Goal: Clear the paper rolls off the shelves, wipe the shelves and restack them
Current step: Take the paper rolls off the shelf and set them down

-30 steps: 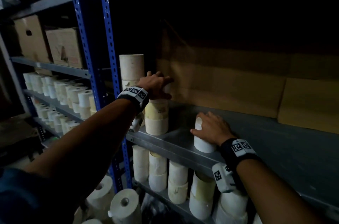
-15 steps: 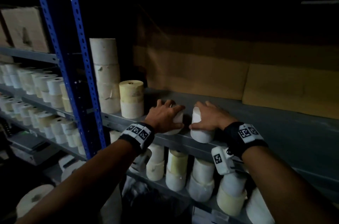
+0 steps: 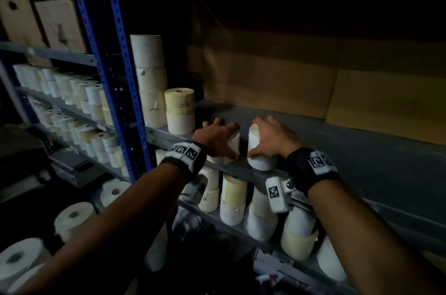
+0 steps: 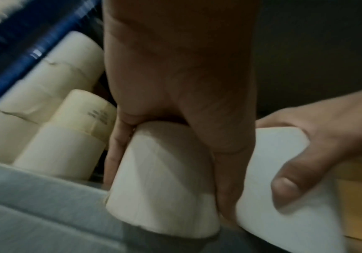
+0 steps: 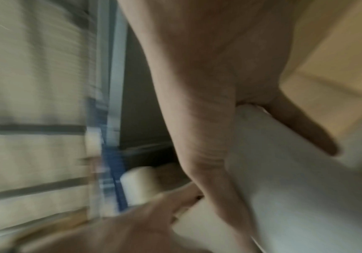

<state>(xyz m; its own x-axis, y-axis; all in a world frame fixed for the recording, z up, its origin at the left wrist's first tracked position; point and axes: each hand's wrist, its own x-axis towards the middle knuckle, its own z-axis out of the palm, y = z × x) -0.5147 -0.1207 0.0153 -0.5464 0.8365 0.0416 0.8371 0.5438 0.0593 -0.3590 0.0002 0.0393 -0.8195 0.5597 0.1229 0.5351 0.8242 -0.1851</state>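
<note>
Two paper rolls stand side by side at the front edge of the grey shelf [image 3: 362,149]. My left hand [image 3: 217,136] grips the cream roll [image 3: 233,147] from above, fingers and thumb curled down its sides; the left wrist view shows this roll [image 4: 162,179] standing on the shelf lip. My right hand [image 3: 270,136] grips the white roll [image 3: 259,162] the same way, thumb on its front, and the right wrist view shows the roll [image 5: 295,188] under the palm. At the shelf's left end stand a tall stack of rolls [image 3: 149,82] and a short yellowish stack [image 3: 179,111].
Blue perforated uprights [image 3: 120,65] stand left of the stacks. Flat cardboard [image 3: 289,82] lines the back of the shelf. Several rolls [image 3: 241,203] fill the shelf below, and more fill the left bay [image 3: 72,96]. Large rolls [image 3: 72,219] lie low on the left.
My left hand took a roll from the short stack and brought it down to the shelf's front edge beside the right hand's roll. My head view dropped and shifted right.
</note>
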